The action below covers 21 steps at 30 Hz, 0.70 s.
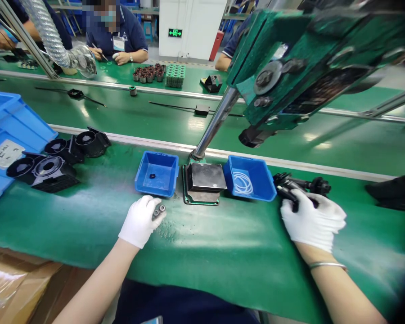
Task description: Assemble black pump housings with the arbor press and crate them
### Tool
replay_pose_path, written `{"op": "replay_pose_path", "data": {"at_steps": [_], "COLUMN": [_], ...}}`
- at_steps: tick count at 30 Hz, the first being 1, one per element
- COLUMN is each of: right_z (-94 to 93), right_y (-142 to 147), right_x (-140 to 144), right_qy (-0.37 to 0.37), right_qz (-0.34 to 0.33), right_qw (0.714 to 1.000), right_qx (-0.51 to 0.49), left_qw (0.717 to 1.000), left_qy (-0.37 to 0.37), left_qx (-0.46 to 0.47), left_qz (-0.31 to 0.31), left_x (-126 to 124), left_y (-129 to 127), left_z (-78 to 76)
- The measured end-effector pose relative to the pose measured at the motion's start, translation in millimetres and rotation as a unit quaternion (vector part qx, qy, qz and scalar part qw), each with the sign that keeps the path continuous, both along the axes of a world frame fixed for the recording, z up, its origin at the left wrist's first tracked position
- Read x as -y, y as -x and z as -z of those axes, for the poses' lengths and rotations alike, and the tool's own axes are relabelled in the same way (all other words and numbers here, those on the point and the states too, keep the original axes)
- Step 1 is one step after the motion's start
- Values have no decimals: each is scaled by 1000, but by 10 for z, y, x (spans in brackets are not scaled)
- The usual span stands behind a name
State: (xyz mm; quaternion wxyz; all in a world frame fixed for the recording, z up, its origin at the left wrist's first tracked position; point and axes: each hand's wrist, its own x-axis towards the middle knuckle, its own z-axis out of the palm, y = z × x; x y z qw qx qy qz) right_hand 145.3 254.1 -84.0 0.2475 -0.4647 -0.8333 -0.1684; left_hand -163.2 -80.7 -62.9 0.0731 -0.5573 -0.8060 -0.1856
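Observation:
My left hand (140, 220), in a white glove, is closed round two small grey ring-shaped parts (159, 210) held between thumb and fingers. It is just in front of a small blue bin (157, 186) with one black ring (152, 176) inside. At the right, my gloved right hand (312, 218) has its fingers bent over a cluster of black parts (305, 183) lying on the green bench. Its fingertips are partly hidden among them, so what they grip, if anything, is unclear.
A green press (273, 81) leans over its metal block (207, 177). Beside it, another blue bin (256, 191) contains white rings (242, 183). Black housings (56, 173) and a large blue crate (16, 117) stand left. Across the conveyor (121, 114), a co-worker (118, 36) sits working.

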Motion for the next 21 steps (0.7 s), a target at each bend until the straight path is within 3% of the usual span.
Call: {"op": "replay_pose_path", "data": {"at_steps": [3, 5, 8, 11, 13, 14, 16, 21], "right_z": [-30, -65, -119, -190, -249, -276, -308, -252], "right_y": [-48, -72, -24, 129, 240, 286, 348, 375], "right_x": [-6, 80, 438, 945, 1201, 1279, 1337, 1278], "right_qy": [-46, -63, -57, 42, 94, 106, 114, 127], "right_qz": [-9, -60, -259, -509, -614, -644, -666, -651], "right_qw": [998, 994, 962, 859, 777, 747, 720, 737], "right_qx": [-36, -65, -63, 22, 99, 130, 159, 129], "left_qw": [1000, 998, 993, 990, 990, 990, 991, 990], "left_qy": [0, 21, 55, 52, 43, 39, 38, 59], "left_qx": [-23, -49, -84, -107, -109, -108, -107, -97], "left_qz": [-18, -43, -66, -71, -74, -75, -76, -80], "left_x": [90, 307, 797, 1189, 1290, 1297, 1263, 1192], "left_y": [-1, -4, 18, 45, 41, 33, 14, -5], "left_z": [-71, -133, -177, -159, -143, -138, -139, -164]}}
